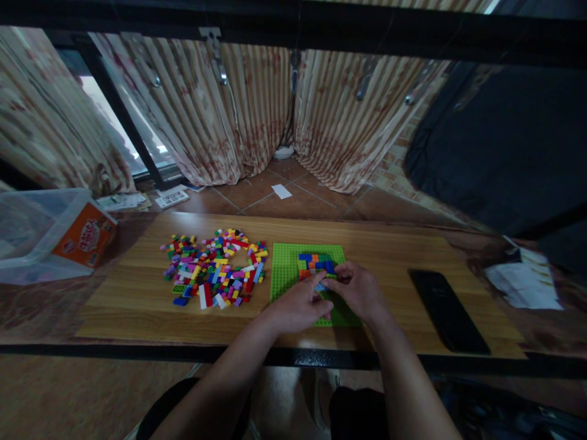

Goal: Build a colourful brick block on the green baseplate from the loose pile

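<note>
A bright green studded baseplate (284,260) lies on the wooden table, bearing a low patch of blue, orange and green toy bricks (315,263). My left hand (296,307) reaches over the plate's lower left part. Its index finger is stretched out to the front edge of the patch, and its thumb stands apart. My right hand (360,289) is at the patch's right side, thumb and index finger drawn together in a pinch against the bricks. What sits between those fingertips is too small to make out. Both hands partly hide the plate and the patch's near side.
Left of the plate, many loose toy bricks (224,269) are spread over the tabletop (137,293). A black phone-like slab (447,310) lies to the right. A clear plastic bin (41,244) with an orange label stands beyond the left edge; crumpled white paper (525,278) is at far right.
</note>
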`<action>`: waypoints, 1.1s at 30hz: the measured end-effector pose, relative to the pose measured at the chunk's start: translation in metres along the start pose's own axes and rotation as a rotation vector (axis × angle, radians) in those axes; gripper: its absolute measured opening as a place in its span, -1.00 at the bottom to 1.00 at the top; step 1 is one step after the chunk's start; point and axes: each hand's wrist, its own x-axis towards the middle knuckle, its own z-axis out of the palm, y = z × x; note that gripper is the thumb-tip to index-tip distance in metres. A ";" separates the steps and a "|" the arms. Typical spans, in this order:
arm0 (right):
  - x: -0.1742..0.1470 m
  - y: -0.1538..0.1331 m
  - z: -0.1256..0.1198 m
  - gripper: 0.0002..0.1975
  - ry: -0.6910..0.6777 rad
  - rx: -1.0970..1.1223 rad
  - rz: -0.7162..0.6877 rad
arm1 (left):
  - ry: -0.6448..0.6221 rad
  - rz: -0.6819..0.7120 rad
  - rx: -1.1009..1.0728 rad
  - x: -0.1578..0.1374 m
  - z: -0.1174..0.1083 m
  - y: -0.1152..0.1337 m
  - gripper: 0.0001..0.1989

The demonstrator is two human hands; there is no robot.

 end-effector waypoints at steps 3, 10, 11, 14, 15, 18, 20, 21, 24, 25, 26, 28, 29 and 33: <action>0.002 0.002 0.000 -0.62 -0.017 0.020 0.013 | 0.010 0.003 -0.011 0.000 0.000 0.000 -0.23; 0.003 0.012 -0.007 -0.50 -0.104 0.224 0.050 | 0.016 0.002 0.006 -0.001 0.001 -0.001 -0.23; 0.002 0.014 -0.008 -0.51 -0.119 0.273 0.063 | 0.014 0.005 0.014 -0.002 0.000 -0.001 -0.23; 0.001 0.015 -0.012 -0.55 -0.150 0.377 0.110 | 0.012 0.012 0.037 -0.002 -0.001 -0.001 -0.23; 0.001 0.014 -0.013 -0.56 -0.152 0.398 0.121 | 0.012 0.013 0.042 -0.003 -0.001 -0.001 -0.23; 0.000 0.011 -0.013 -0.61 -0.145 0.436 0.124 | 0.008 0.021 0.047 -0.004 -0.002 0.000 -0.24; 0.001 0.009 -0.011 -0.62 -0.138 0.453 0.114 | 0.003 0.027 0.052 -0.005 -0.002 0.002 -0.24; 0.001 0.009 -0.011 -0.62 -0.134 0.456 0.112 | 0.002 0.026 0.058 -0.005 -0.002 0.002 -0.24; 0.002 0.010 -0.009 -0.61 -0.123 0.457 0.124 | 0.007 0.021 0.098 -0.007 -0.002 0.004 -0.23; 0.002 0.011 -0.009 -0.60 -0.121 0.457 0.129 | 0.009 0.020 0.112 -0.007 -0.002 0.005 -0.23; 0.003 0.012 -0.009 -0.60 -0.120 0.456 0.132 | 0.010 0.021 0.123 -0.007 -0.002 0.005 -0.23; 0.003 0.012 -0.010 -0.59 -0.121 0.452 0.130 | 0.013 0.025 0.137 -0.008 -0.001 0.006 -0.23; 0.002 0.012 -0.010 -0.58 -0.123 0.447 0.130 | 0.014 0.026 0.141 -0.008 -0.001 0.006 -0.23; 0.002 0.011 -0.012 -0.60 -0.124 0.413 0.138 | 0.030 0.023 0.162 -0.008 0.000 0.007 -0.24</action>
